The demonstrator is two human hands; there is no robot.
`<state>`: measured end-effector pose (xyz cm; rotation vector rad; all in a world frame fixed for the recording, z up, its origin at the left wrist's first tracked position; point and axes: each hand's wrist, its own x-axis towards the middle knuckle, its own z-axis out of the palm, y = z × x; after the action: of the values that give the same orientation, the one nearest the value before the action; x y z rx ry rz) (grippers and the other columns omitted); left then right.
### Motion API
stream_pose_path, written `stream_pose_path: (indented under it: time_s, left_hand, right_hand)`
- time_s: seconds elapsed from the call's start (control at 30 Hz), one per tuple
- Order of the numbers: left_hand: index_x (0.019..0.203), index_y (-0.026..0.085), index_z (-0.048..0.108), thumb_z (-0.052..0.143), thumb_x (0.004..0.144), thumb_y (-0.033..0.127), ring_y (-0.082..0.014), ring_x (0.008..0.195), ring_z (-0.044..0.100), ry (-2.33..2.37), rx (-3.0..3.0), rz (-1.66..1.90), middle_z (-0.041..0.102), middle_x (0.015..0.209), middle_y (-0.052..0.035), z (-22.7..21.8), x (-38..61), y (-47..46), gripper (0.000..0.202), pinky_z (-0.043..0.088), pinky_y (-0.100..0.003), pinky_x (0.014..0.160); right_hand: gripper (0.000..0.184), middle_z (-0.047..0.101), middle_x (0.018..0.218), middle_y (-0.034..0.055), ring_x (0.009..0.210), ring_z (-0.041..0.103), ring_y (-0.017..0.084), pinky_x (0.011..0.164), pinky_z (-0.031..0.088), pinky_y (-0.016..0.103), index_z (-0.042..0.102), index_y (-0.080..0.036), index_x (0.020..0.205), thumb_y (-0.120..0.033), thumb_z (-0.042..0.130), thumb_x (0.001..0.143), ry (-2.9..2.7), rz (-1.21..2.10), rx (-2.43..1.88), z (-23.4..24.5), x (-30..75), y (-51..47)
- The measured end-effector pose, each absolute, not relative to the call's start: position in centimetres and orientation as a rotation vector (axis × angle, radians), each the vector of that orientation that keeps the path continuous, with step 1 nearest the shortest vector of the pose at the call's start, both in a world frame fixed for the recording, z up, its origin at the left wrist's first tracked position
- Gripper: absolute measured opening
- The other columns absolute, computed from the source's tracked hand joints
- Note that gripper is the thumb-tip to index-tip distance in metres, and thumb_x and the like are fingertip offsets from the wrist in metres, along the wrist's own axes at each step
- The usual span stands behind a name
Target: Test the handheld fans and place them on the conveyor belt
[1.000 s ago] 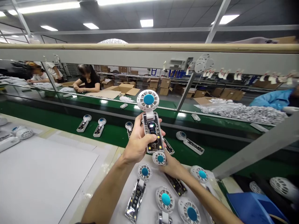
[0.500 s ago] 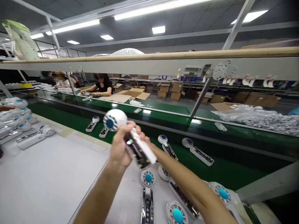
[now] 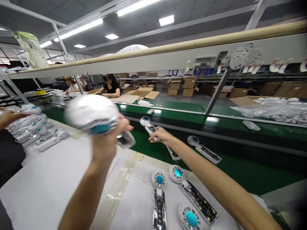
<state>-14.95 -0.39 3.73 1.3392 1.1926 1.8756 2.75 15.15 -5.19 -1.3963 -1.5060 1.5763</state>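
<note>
My left hand (image 3: 109, 137) is closed around a handheld fan (image 3: 93, 111), raised above the white worktop. Its round white head is blurred by motion; its handle, with the inside uncovered, sticks out to the right of my fingers. Over the green conveyor belt, my right hand (image 3: 161, 135) grips a second fan (image 3: 145, 120) by its open handle. Below my right arm, on the worktop, lie several similar fans with blue centres, among them a fan (image 3: 159, 179) with its circuit board showing.
Another fan (image 3: 208, 154) rests on the green belt (image 3: 177, 127). Piled fans (image 3: 39, 126) cover the worktop's left, where another person's hand (image 3: 11, 117) reaches in. A slanted metal post (image 3: 218, 91) rises beyond the belt. Across it, a person (image 3: 111, 86) sits near open cartons (image 3: 144, 92).
My left hand has carried its fan left and up. My right hand has left that fan, reached out over the belt and taken hold of another one. The view has shifted slightly.
</note>
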Motion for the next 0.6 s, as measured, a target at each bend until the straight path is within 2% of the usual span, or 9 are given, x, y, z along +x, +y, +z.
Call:
stream_pose_path:
  time_s: [0.1, 0.13, 0.2, 0.3, 0.47, 0.6]
  left_hand:
    - [0.074, 0.014, 0.061, 0.074, 0.079, 0.03, -0.0145, 0.066, 0.064, 1.361, 1.245, 1.491, 0.062, 0.071, 0.0004, -1.1, -11.4, 7.7, 0.022, 0.058, -0.03, 0.066]
    - [0.08, 0.012, 0.063, 0.073, 0.084, 0.03, -0.014, 0.068, 0.064, 1.421, 1.226, 1.388, 0.063, 0.075, -0.001, -3.0, -10.2, 9.7, 0.021, 0.057, -0.03, 0.065]
    - [0.104, 0.012, 0.065, 0.065, 0.094, 0.034, -0.0151, 0.081, 0.066, 1.534, 1.21, 1.226, 0.068, 0.097, -0.0049, -6.7, -8.4, 12.4, 0.024, 0.058, -0.032, 0.072]
    - [0.124, 0.015, 0.06, 0.062, 0.096, 0.036, -0.0213, 0.102, 0.065, 1.702, 1.23, 1.106, 0.064, 0.121, -0.0098, -10.5, -7.4, 14.0, 0.035, 0.058, -0.042, 0.087]
    - [0.137, 0.019, 0.054, 0.064, 0.094, 0.035, -0.0298, 0.127, 0.054, 1.899, 1.345, 1.041, 0.051, 0.144, -0.0127, -12.4, -7.0, 14.2, 0.047, 0.048, -0.055, 0.104]
    - [0.13, 0.017, 0.059, 0.064, 0.094, 0.037, -0.0288, 0.124, 0.057, 1.912, 1.326, 0.846, 0.056, 0.138, -0.0127, -13.1, -4.1, 14.8, 0.042, 0.049, -0.054, 0.103]
  right_hand:
    - [0.038, 0.066, 0.086, 0.0009, 0.064, 0.063, 0.011, 0.051, 0.053, 0.019, 0.052, -0.016, 0.108, -0.006, 0.073, 0.078, -1.384, 1.495, -1.246, -2.3, 8.2, 11.5]
    - [0.04, 0.065, 0.083, 0.0004, 0.061, 0.061, 0.01, 0.046, 0.049, 0.018, 0.052, -0.017, 0.107, -0.009, 0.075, 0.075, -1.356, 1.466, -1.211, -1.4, 9.9, 10.1]
    - [0.035, 0.065, 0.082, 0.0016, 0.057, 0.059, 0.011, 0.041, 0.046, 0.019, 0.054, -0.017, 0.106, -0.022, 0.075, 0.078, -1.302, 1.43, -1.165, -0.1, 13.1, 7.1]
    - [0.032, 0.068, 0.086, 0.006, 0.054, 0.06, 0.014, 0.041, 0.048, 0.023, 0.058, -0.017, 0.11, -0.035, 0.064, 0.084, -1.168, 1.41, -1.126, 0.7, 17.0, 3.0]
    - [0.046, 0.071, 0.086, 0.0067, 0.055, 0.062, 0.016, 0.045, 0.051, 0.025, 0.057, -0.02, 0.128, -0.03, 0.058, 0.082, -1.022, 1.307, -1.159, 0.3, 21.1, -1.4]
    - [0.046, 0.071, 0.092, 0.0064, 0.061, 0.065, 0.017, 0.049, 0.053, 0.025, 0.06, -0.021, 0.126, -0.029, 0.06, 0.08, -1.021, 1.221, -1.212, 0.1, 22.1, -2.2]
